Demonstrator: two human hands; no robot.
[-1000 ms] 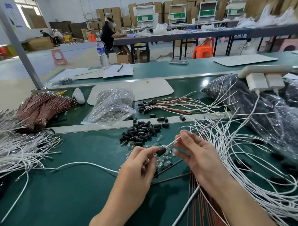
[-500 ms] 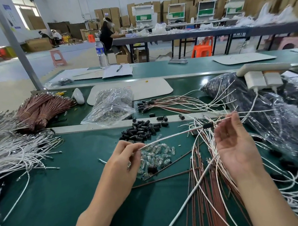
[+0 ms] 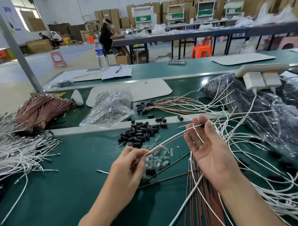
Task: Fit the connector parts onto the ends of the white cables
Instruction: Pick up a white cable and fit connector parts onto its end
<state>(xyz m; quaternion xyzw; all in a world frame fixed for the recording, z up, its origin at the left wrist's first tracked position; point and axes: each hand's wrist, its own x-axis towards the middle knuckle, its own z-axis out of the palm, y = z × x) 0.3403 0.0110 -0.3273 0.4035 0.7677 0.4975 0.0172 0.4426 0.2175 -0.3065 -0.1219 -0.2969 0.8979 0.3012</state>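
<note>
My left hand [image 3: 129,165] pinches the near ends of a white cable [image 3: 166,141] and a brown wire beside it. Both run up and right to my right hand [image 3: 209,150], which is held palm up with fingers spread; the cable lies across its fingers. A small black connector [image 3: 202,126] sits on the cable's far end at my fingertips. A pile of black connector parts [image 3: 139,133] lies on the green table [image 3: 62,200] just beyond my hands, with clear parts [image 3: 157,159] nearer. Loose white cables [image 3: 255,158] spread to the right.
A heap of white cables [image 3: 14,157] lies at left, brown wire bundles [image 3: 41,112] behind it. A clear bag [image 3: 110,108] sits at centre back, dark bags [image 3: 269,117] and a white power strip [image 3: 261,73] at right. Brown wires [image 3: 202,206] run toward me.
My right hand let go of the cable end, moved right and turned palm up. My left hand drew the cable toward me, now pinching it with a brown wire.
</note>
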